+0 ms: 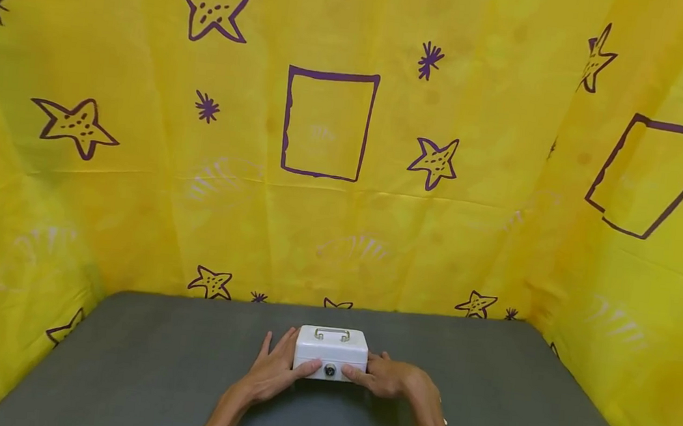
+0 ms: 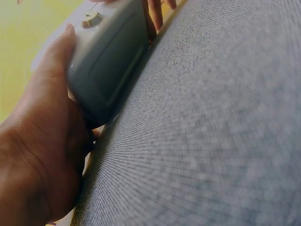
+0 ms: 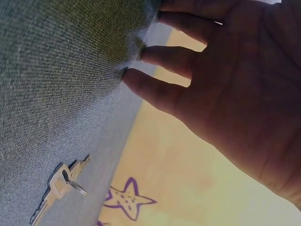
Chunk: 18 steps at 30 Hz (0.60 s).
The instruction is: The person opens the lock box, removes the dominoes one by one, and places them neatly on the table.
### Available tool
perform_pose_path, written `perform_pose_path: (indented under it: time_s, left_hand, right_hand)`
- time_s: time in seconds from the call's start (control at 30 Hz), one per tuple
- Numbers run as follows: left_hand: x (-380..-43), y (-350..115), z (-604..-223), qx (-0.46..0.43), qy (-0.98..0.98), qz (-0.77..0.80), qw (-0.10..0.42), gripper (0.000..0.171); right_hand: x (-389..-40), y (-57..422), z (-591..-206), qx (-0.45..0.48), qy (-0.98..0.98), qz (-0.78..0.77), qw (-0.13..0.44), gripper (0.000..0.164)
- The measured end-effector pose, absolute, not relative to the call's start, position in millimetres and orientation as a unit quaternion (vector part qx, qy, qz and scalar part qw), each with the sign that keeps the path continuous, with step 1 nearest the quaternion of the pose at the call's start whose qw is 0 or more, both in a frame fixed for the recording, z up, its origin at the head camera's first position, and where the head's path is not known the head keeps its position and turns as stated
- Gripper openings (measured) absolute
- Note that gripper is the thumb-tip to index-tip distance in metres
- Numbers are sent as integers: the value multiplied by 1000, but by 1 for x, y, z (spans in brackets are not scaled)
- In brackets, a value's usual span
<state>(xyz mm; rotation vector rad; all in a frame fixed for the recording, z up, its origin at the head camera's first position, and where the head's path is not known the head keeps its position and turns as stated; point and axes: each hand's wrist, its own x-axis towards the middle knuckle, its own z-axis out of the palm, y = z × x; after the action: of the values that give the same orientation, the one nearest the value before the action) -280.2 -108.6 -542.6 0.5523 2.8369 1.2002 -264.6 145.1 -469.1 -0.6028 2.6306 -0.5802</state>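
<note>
A small white cash box (image 1: 330,354) with a metal carrying handle on its lid and a round key lock (image 1: 330,370) in front sits between my two hands over the grey tabletop. My left hand (image 1: 273,371) grips its left end, thumb on the front and fingers at the side. At the right end my right hand (image 1: 390,377) holds it, thumb on the front near the lock. In the left wrist view the box's dark underside (image 2: 115,61) shows, so its near edge is raised. Several right fingers (image 3: 155,89) reach down to the tabletop in the right wrist view.
Two or more keys on a ring (image 3: 61,181) lie on the grey tabletop (image 1: 166,367), seen in the right wrist view. Yellow cloth walls (image 1: 314,238) with purple stars and frames enclose the table's back and sides.
</note>
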Motion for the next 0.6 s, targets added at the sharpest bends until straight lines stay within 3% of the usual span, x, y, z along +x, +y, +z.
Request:
perform_pose_path:
  time_s: [0.33, 0.47, 0.6]
  left_hand:
    - [-279, -108, -543, 185, 905, 383, -4, 97]
    - [-278, -107, -542, 172, 911, 375, 15, 98]
    - [-279, -106, -540, 165, 916, 366, 24, 98]
  right_hand:
    - [-264, 172, -460, -217, 906, -296, 211, 64]
    - [-257, 190, -447, -179, 921, -301, 173, 71]
    - [-253, 211, -434, -135, 938, -296, 119, 62]
